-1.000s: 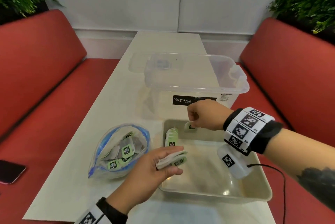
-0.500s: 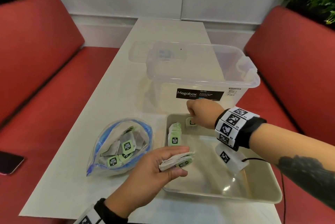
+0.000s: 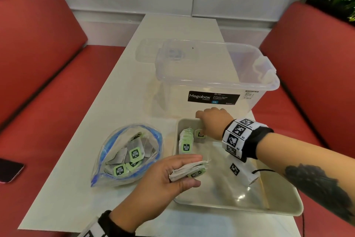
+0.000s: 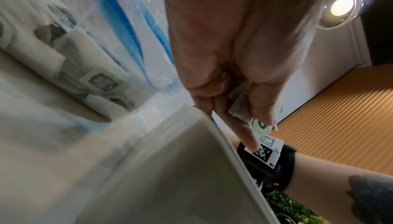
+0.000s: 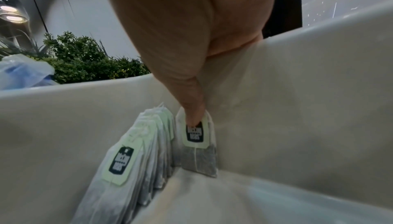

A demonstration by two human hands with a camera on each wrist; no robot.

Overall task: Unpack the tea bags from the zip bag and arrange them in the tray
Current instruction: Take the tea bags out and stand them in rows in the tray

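A beige tray lies at the table's near right. A leaning row of tea bags with green tags stands in its far left corner. My right hand pinches one tea bag by its top, upright against the far wall beside that row; the tea bag touches the tray floor. My left hand grips a small stack of tea bags over the tray's left rim. The clear zip bag with a blue seal lies open left of the tray, several tea bags inside.
A clear Megabox storage box stands right behind the tray. A dark phone lies on the red bench at left. Red benches flank the white table, plants at both far corners.
My right hand has lowered the single tea bag to the tray floor beside the row. The left hand keeps its stack in about the same spot. The head view moved closer.
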